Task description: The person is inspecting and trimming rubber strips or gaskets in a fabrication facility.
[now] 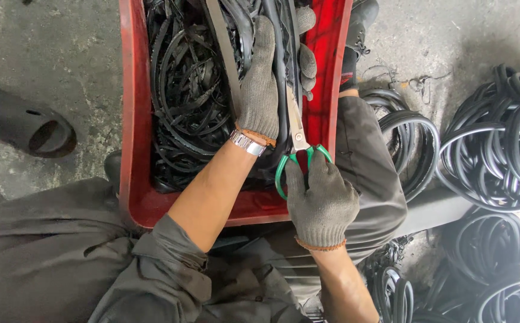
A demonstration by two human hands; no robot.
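1. Head view: your left hand (pixel 260 90), in a grey knit glove, reaches into the red crate (pixel 129 119) and its fingers close around a black rubber strip (pixel 282 90) — the strip runs up along the crate's right side, just above the scissor blades.
2. Your right hand (pixel 321 203), gloved the same way, grips the green-handled scissors (pixel 299 149); its fingers are through the loops, and the steel blades point up at the strip, touching or nearly touching it below your left palm.
3. A metal wristwatch (pixel 247 143) sits on your left wrist.
4. The crate rests on your lap, full of tangled black rubber offcuts (pixel 188 90).
5. On the concrete floor (pixel 62 54) to your right lie coils of black rubber tubing (pixel 493 149) — more are stacked below them.
6. A dark shoe (pixel 26 122) lies at the left edge.
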